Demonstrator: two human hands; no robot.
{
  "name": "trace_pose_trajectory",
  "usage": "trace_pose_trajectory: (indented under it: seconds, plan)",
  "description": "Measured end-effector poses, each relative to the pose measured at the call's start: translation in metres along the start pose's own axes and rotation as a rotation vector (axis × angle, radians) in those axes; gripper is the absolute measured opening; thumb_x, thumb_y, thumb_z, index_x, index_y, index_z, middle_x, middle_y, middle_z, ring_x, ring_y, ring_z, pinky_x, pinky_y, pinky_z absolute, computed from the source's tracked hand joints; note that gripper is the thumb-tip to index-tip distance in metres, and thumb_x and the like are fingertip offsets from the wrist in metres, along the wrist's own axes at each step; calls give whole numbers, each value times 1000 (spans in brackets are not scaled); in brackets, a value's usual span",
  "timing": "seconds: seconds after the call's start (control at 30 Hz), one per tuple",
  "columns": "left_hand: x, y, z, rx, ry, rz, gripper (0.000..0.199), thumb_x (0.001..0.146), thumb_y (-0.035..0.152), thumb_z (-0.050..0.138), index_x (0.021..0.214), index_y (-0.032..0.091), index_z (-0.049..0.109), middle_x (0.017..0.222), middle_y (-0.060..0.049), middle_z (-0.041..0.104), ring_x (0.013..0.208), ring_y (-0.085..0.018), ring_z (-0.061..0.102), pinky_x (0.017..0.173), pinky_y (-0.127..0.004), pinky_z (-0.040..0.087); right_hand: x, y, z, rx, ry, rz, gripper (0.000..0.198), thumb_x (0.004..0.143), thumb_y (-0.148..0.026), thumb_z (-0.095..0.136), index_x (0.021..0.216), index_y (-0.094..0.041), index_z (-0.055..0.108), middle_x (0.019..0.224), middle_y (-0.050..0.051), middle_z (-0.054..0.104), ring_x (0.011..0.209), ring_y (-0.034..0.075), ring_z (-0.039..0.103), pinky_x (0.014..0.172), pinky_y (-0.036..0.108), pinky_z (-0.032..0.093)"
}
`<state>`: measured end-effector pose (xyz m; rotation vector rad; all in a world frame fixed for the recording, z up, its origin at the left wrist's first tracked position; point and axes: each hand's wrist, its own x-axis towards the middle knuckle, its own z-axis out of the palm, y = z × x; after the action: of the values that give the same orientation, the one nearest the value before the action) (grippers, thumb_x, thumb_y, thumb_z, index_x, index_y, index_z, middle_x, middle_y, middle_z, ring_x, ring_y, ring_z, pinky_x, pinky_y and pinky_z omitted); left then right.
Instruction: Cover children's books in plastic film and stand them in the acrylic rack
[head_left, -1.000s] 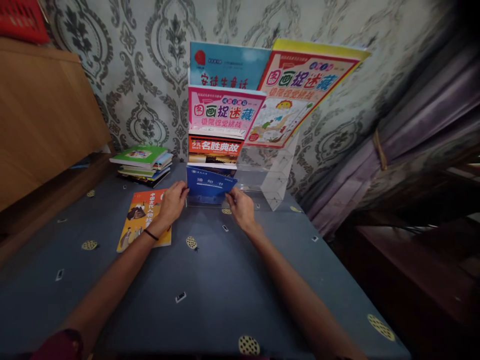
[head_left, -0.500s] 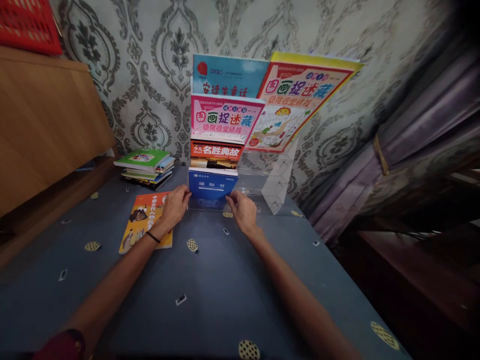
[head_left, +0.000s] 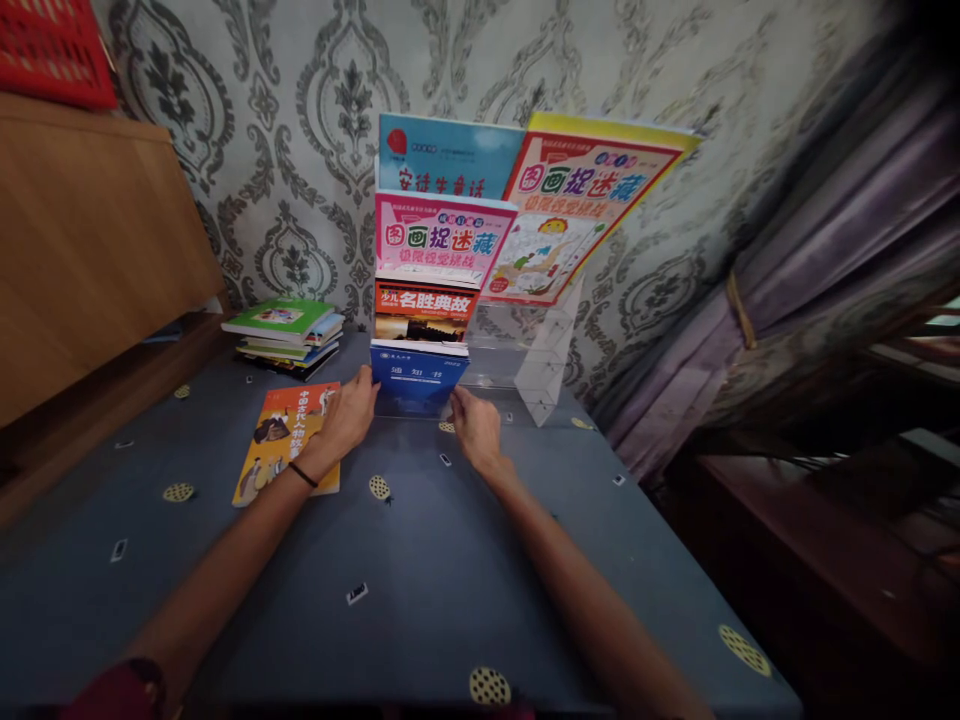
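A blue booklet [head_left: 418,378] with white lettering stands in the lowest front tier of a clear plastic display rack [head_left: 546,365]. My left hand [head_left: 351,410] is closed at the booklet's left edge, the fingers partly hidden. At its lower right edge, my right hand [head_left: 475,424] pinches with thumb and fingers. Behind it, rising in tiers, are an orange-and-black book [head_left: 425,312], a pink book [head_left: 442,235] and a teal book [head_left: 450,150]. A red-and-yellow picture book [head_left: 574,210] leans at the rack's upper right.
An orange book [head_left: 274,440] lies flat by my left wrist, partly under it. Farther back is a stack of books [head_left: 289,335], a green one on top. A wooden cabinet [head_left: 97,240] bounds the left; a purple curtain [head_left: 712,300] hangs beyond the table's right edge [head_left: 675,510].
The view has shifted slightly, moving everything a little to the left. Both hands stay at the blue booklet's sides, and the books keep their places in the rack.
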<state>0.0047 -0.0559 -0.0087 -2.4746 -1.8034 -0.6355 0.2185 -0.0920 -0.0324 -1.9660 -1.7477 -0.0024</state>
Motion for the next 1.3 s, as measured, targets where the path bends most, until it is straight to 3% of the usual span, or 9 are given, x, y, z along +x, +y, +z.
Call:
trace_pose_trajectory:
  seconds: [0.53,0.63,0.9,1.3]
  plan:
    - [-1,0,4,-11,30,-5,23,104,26,39,117,12,52,107,-19,72,90,-27,72,75,-33,49,-6,-4,0,11,43,-25,31,102,-20,40,108,-21,70,75,4,74,73,19,69,62,27,36]
    - [-1,1,4,-6,15,-10,24,104,26,39,118,11,51,107,-19,71,91,-28,72,75,-33,49,-5,-2,2,6,41,-29,31,102,-20,40,109,-21,70,82,5,76,75,20,70,63,26,39]
    - [-2,3,-2,12,-48,-25,33,105,28,37,129,8,49,111,-22,71,97,-32,71,76,-36,50,-6,6,12,81,101,-106,37,103,-22,39,126,-21,68,129,11,69,95,22,72,82,31,53]
    - [-9,3,-7,31,-33,1,35,104,30,40,131,8,48,112,-22,70,99,-30,72,77,-33,50,-4,14,21,111,115,-125,36,101,-22,40,123,-19,69,126,12,71,105,24,71,92,35,53]
